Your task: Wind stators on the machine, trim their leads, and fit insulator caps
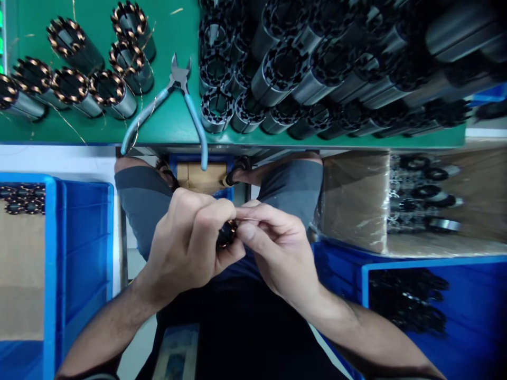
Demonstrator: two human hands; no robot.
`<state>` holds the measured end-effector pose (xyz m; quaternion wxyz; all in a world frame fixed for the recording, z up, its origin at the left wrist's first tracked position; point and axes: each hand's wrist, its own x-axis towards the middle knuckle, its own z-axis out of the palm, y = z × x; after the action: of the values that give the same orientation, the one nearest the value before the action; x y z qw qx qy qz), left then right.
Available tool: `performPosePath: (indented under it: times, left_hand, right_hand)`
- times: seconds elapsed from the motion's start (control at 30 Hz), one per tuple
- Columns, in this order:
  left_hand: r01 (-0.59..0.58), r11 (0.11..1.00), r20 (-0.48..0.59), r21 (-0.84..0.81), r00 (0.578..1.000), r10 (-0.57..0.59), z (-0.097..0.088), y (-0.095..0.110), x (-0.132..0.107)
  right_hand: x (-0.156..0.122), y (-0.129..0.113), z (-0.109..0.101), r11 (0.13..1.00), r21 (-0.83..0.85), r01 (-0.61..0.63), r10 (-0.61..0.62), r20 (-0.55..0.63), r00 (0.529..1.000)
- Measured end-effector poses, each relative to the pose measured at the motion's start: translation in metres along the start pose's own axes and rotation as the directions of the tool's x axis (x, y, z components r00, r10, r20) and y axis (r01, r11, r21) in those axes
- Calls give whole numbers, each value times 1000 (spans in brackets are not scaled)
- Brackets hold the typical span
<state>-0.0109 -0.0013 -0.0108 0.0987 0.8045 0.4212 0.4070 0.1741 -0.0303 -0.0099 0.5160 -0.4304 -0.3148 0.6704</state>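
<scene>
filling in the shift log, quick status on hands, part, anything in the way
Left hand gripping copper-wound core. Right hand pinching thin wire beside it. Nothing seen blocking the hands; open pliers on green table, handles past the edge.

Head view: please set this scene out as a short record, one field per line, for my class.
Left hand: grips a copper-wound piece
Right hand: fingertips at a thin wire, exact grip unclear
Surface: green bench
Tool: pliers, jaws apart, handles overhanging the near edge
Left of tool: standing cores with copper
Right of tool: packed metal cores
Lower right: blue crate, dark parts inside
</scene>
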Motion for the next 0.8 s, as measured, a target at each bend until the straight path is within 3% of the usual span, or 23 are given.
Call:
performPosePath:
  times: [0.17, 0.27, 0.3, 0.33, 0.4, 0.43, 0.47, 0.5, 0.53, 0.57, 0.6, 0.63, 0.67, 0.7, 0.73, 0.8]
  left_hand:
    - [3, 1000, 35, -2, 999, -3, -6, 8, -2]
    - [197, 967, 135, -163, 975, -176, -13, 10, 4]
    - [336, 899, 246, -282, 931, -270, -15, 7, 6]
    - [510, 761, 417, -400, 841, -345, -15, 4, 7]
    - [831, 331, 780, -448, 544, -309, -14, -5, 6]
    - [900, 169, 861, -402, 434, -266, -12, -9, 3]
    - [915, 114, 870, -387, 403, -286, -10, -10, -2]
    - [890, 187, 807, -415, 455, -376, -8, -10, -8]
    - [812, 379, 658, -444, 583, -477, -6, -8, -14]
    - [661, 629, 446, -409, 746, -494, -5, -4, -20]
    - [458, 840, 248, -293, 884, -395, -4, 1, -24]
    - [250, 956, 133, -150, 964, -231, -3, 6, -27]
    - [78, 996, 90, -43, 993, -74, -2, 11, -27]
    - [-27, 1000, 85, 4, 996, 26, -2, 15, -25]
    - [-43, 999, 103, -6, 994, 44, -3, 18, -21]
    - [146, 973, 230, -180, 968, -103, -7, 19, -9]
  right_hand:
    - [8, -10, -11, 992, -102, 70, -60, 102, 993]
    - [18, -29, -23, 892, -371, 260, -179, 239, 954]
    - [22, -37, -27, 810, -463, 361, -231, 314, 921]
    - [24, -46, -31, 710, -533, 461, -267, 402, 876]
    - [26, -60, -39, 540, -601, 589, -251, 553, 795]
    - [26, -65, -43, 510, -623, 593, -207, 580, 788]
    - [24, -69, -47, 527, -651, 546, -148, 563, 813]
    - [21, -71, -49, 583, -675, 452, -76, 508, 858]
    - [18, -71, -52, 657, -681, 322, 6, 433, 901]
    - [15, -70, -53, 727, -663, 179, 98, 359, 928]
    - [12, -69, -54, 781, -623, 46, 191, 308, 932]
    - [10, -67, -54, 812, -580, -62, 275, 287, 918]
    - [9, -65, -54, 827, -548, -121, 324, 289, 901]
    - [8, -64, -54, 831, -543, -120, 329, 307, 893]
    - [9, -64, -55, 823, -565, -56, 286, 328, 900]
    - [14, -67, -58, 741, -646, 186, 126, 405, 906]
